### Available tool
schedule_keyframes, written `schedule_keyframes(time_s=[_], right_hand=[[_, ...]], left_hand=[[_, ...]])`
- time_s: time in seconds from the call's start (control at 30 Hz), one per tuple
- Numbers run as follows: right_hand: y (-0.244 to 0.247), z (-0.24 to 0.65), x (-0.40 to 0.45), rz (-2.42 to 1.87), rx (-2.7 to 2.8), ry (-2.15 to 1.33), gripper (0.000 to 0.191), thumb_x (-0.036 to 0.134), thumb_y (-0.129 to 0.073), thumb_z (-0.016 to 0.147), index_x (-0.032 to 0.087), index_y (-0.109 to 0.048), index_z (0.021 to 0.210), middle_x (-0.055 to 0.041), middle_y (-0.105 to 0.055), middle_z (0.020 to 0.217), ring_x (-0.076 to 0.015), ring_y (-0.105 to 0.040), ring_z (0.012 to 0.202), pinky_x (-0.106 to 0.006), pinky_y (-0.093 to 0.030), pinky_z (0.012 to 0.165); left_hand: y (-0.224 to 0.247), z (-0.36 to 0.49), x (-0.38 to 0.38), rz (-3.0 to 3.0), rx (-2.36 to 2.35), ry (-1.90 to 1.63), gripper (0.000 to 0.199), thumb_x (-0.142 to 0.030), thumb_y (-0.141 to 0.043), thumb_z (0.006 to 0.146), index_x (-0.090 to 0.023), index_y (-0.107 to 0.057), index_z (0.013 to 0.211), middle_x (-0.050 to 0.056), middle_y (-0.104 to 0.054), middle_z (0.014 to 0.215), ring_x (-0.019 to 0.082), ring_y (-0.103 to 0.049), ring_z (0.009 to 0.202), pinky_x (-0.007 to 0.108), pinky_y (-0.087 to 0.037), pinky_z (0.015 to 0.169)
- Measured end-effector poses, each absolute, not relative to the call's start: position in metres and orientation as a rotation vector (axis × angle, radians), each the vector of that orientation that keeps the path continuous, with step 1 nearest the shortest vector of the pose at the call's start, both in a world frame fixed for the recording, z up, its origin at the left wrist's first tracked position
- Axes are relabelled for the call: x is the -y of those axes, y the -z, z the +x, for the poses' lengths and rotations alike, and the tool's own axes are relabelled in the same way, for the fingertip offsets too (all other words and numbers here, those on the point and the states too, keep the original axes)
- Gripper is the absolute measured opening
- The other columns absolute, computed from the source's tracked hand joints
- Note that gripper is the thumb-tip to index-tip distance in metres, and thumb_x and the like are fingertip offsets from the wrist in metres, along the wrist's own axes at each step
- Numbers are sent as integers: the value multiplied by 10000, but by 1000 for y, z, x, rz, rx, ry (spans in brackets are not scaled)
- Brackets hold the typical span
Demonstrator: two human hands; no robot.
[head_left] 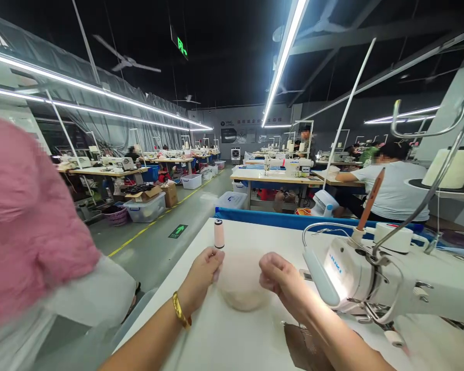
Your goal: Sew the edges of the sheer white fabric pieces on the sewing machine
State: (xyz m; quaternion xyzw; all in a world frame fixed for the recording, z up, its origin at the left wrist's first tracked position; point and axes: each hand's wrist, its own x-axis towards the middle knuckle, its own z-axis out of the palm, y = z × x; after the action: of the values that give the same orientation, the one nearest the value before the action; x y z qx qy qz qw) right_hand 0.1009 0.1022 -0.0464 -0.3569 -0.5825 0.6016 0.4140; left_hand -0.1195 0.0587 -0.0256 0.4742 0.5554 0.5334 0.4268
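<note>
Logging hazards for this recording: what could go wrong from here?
The pale pink cylinder stands just beyond the left hand, which might knock it over. The sheer fabric, blurred between that hand and the right hand, might slip or crease. The right forearm, close to the sewing machine, might bump it.

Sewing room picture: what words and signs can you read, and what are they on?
"JUKI": big white sewing machine at the right.
"JUKI": farther white sewing machine.
"YING": grey back wall; its other writing is too blurred.
An arrow: dark green floor sign; small writing unreadable.
An arrow: glowing green hanging sign.
</note>
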Motion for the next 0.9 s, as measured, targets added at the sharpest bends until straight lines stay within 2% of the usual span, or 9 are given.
schedule_keyframes(time_s=[0.13,0.27,0.33,0.43,0.5,0.63,0.8,0.83,0.9], right_hand=[[49,74,-135,-1063,1491,-1352,340,548,-649,884,221,-558,860,31,-575,767,-133,-530,610,-273,-385,617],[55,62,-159,-1246,1555,-1226,293,455,-640,975,202,-565,848,52,-548,730,-102,-486,526,-256,-401,557],[59,63,-165,-1337,1594,-1187,268,425,-627,1026,181,-603,916,54,-555,727,-94,-478,517,-238,-424,534],[65,67,-170,-1458,1636,-1142,269,423,-620,1061,156,-650,1046,13,-638,837,-108,-577,609,-247,-520,581],[70,69,-173,-1506,1651,-1117,269,418,-627,1063,154,-665,1099,-21,-681,942,-135,-647,718,-284,-578,660],[73,66,-179,-1502,1669,-1089,271,403,-642,1057,154,-669,1162,-53,-700,1062,-174,-693,850,-343,-613,759],[56,68,-158,-1487,1647,-959,309,393,-626,1063,160,-626,1266,-64,-686,1108,-192,-693,882,-368,-610,785],[52,73,-148,-1485,1654,-895,319,379,-636,1053,166,-614,1290,-73,-676,1154,-211,-689,943,-393,-603,829],[48,88,-127,-1471,1706,-757,359,294,-689,989,225,-584,1325,-80,-636,1269,-247,-656,1078,-439,-570,931]], left_hand=[[40,-127,-78,1157,-1512,-1366,532,-722,-641,767,-227,-452,812,-90,-384,625,90,-229,521,238,-223,523],[56,-129,-85,1194,-1639,-1338,464,-668,-578,830,-238,-425,751,-71,-407,609,108,-284,508,247,-240,509],[63,-131,-86,1252,-1705,-1319,446,-618,-589,847,-239,-405,702,-63,-415,599,121,-335,511,252,-263,514],[70,-137,-89,1375,-1826,-1296,363,-522,-631,839,-234,-475,683,-48,-449,581,158,-430,524,266,-300,519],[70,-141,-90,1480,-1919,-1337,239,-461,-624,840,-225,-593,815,-6,-561,690,205,-537,619,293,-387,566],[56,-141,-90,1802,-1964,-1421,315,-433,-535,907,-224,-637,1119,107,-674,1156,287,-631,1032,409,-530,848],[50,-135,-91,2183,-1689,-1113,437,-561,-677,839,-249,-720,1143,94,-749,1253,369,-633,1236,550,-459,1113],[57,-138,-94,2199,-1671,-1049,523,-583,-688,829,-229,-706,1214,130,-728,1313,409,-627,1256,601,-440,1126],[81,-150,-110,2249,-1766,-893,670,-665,-669,822,-283,-610,1370,95,-660,1449,424,-595,1327,631,-422,1151]])
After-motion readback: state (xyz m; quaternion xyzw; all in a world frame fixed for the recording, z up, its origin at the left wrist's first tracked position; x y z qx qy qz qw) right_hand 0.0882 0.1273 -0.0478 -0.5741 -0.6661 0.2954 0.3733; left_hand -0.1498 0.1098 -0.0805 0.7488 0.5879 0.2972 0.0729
